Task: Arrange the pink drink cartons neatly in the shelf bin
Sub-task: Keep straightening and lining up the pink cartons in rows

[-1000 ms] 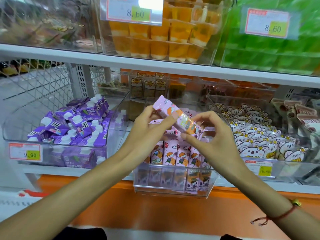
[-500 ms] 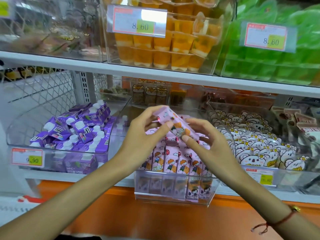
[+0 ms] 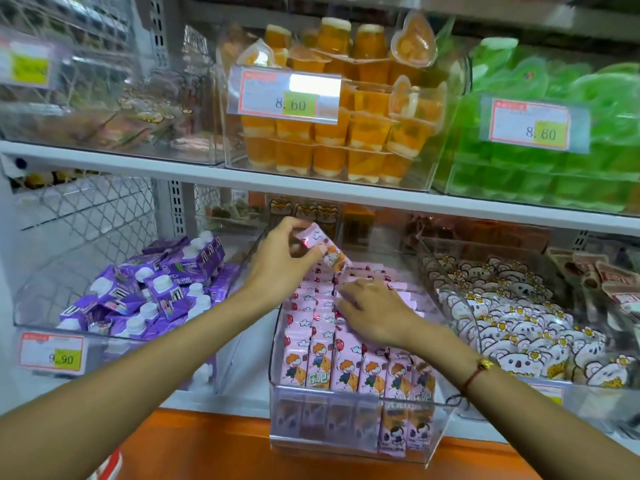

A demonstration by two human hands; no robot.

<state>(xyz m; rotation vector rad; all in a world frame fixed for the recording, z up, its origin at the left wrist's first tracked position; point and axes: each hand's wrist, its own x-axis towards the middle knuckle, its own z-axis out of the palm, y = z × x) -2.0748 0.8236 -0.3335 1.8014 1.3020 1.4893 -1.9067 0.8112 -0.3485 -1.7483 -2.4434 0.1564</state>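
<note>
A shop: white shelves (image 3: 311, 183) carry clear bins (image 3: 346, 393) of packaged snacks and drinks, with printed price tags (image 3: 287, 95) such as 8.60 and 9.90 clipped to the bin fronts.

Clear glossy plastic shelf bin (image 3: 356, 403), glossy printed pink drink cartons (image 3: 346, 370), white metal shelf (image 3: 138, 161)

Both forearms are bare, with no sleeves in sight. The right wrist wears a thin dark red cord bracelet (image 3: 475, 375) carrying a small gold bead on top, and a loose end of cord trails just below the wrist. The left wrist is unadorned.
</note>
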